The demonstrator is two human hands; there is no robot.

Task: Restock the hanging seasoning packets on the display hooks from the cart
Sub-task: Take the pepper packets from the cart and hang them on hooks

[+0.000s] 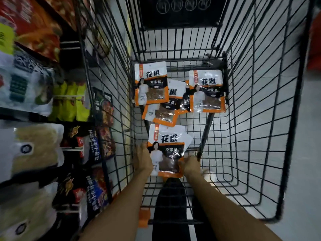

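Currently, item by item:

- Cart [251, 119]: black wire basket, seen from above, standing just beside the shelving on the person's left.
- Held packets [166, 148]: white, orange and black seasoning packs, face up, at the near end of the cart. More than one edge shows; the count cannot be told.
- Left hand [143, 158]: fingers curled round the left edge of the held packets.
- Right hand [191, 165]: closed on their lower right corner.
- Loose packets, same kind, lying on the cart's bottom at the far end: left packet [151, 84], right packet [206, 91], and middle packet [165, 110] partly under the left one.
- Shelving [26, 84]: blurred bagged goods, with yellow-green packs [73, 101] among them.
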